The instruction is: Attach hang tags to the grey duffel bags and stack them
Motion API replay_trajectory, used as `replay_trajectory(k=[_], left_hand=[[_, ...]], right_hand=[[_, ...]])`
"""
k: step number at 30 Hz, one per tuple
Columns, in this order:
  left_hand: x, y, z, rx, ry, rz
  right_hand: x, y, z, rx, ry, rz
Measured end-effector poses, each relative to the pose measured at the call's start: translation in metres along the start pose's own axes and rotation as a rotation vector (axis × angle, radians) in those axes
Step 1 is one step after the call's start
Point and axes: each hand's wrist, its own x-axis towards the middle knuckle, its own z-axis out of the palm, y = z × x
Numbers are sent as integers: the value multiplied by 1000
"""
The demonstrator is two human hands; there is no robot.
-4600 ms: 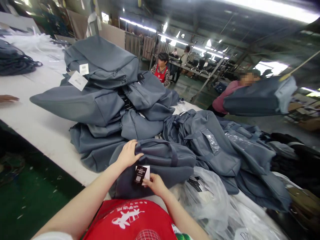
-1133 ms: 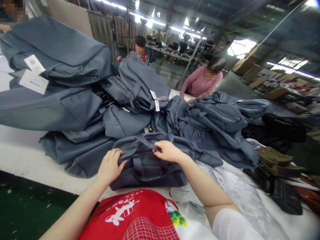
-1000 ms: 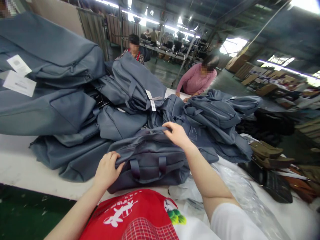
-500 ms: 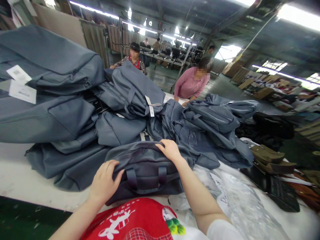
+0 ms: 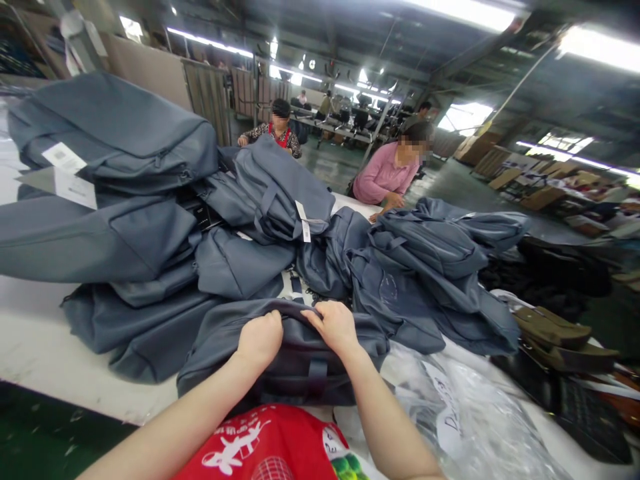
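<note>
Moved: since the last look, the left hand (image 5: 261, 339) has come in from the bag's left end, and now it is near the right hand (image 5: 338, 328).
Soft blue-grey bag with a cloth strap (image 5: 220, 337): it sits on the long white tabletop (image 5: 83, 360), right by the person's red apron (image 5: 295, 440).
Left hand: curled up tight, holding the bag's top edge.
Right hand: nearly closed, thumb and finger pinching the same edge, just beside the left hand.
So far: both hands have hold of the top edge. I can't tell if the bag is shut, or how much is left to do.
Other blue-grey bags (image 5: 125, 120): piled up behind and to the left, some with white paper tags (image 5: 75, 190).
Crinkly clear plastic (image 5: 485, 407): lies to the right of the bag.
Person in a pink top (image 5: 383, 175): across the tabletop, past the bags.
</note>
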Motion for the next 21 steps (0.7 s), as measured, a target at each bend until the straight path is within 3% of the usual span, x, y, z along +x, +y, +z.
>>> replay_trajectory(k=[6, 10, 12, 15, 18, 21], left_hand=[[-8, -9, -11, -4, -49, 78], [-22, -24, -40, -106, -83, 103], [-32, -43, -57, -194, -100, 91], [-43, -93, -67, -291, -136, 4], [-54, -155, -44, -226, -185, -136], [-72, -206, 2, -129, -299, -343]], right_hand=[[0, 1, -4, 43, -3, -24], [-3, 2, -5, 74, -5, -50], [-3, 4, -5, 89, -9, -60], [-2, 5, -3, 110, -20, -66], [1, 4, -1, 119, -28, -86], [4, -2, 2, 122, -38, -113]])
